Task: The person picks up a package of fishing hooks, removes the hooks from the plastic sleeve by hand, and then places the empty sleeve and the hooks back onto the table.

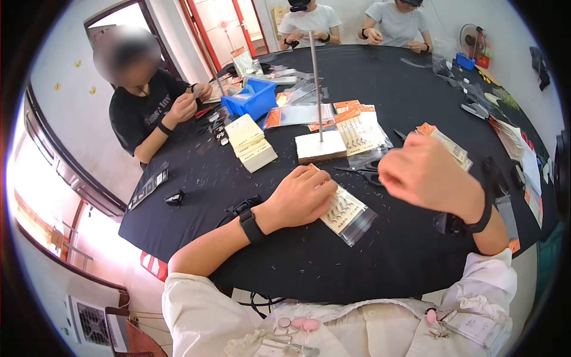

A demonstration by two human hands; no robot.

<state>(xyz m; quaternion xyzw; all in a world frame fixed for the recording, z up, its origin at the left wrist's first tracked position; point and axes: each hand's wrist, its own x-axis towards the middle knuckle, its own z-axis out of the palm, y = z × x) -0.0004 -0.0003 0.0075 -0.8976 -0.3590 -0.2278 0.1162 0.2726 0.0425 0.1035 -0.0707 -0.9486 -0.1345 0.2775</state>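
Note:
My left hand (pixel 303 197) rests on the upper part of a clear packet (pixel 346 215), which holds a printed card with several small hooks. Its fingers curl over the packet's top and are pressed together. Raised above the table to the right, my right hand (pixel 419 172) has its fingers curled in; whatever they may hold is hidden. Black scissors (pixel 370 173) lie between the two hands. Behind them a metal rod (pixel 316 89) stands upright in a stack of white cards (pixel 321 146).
Stacked cream cards (pixel 252 143) lie left of the rod, with a blue bin (pixel 250 100) behind. More carded packets (pixel 360 128) lie beyond the scissors. A person in black (pixel 143 113) sits at left; two people in white sit across the table (pixel 380 65).

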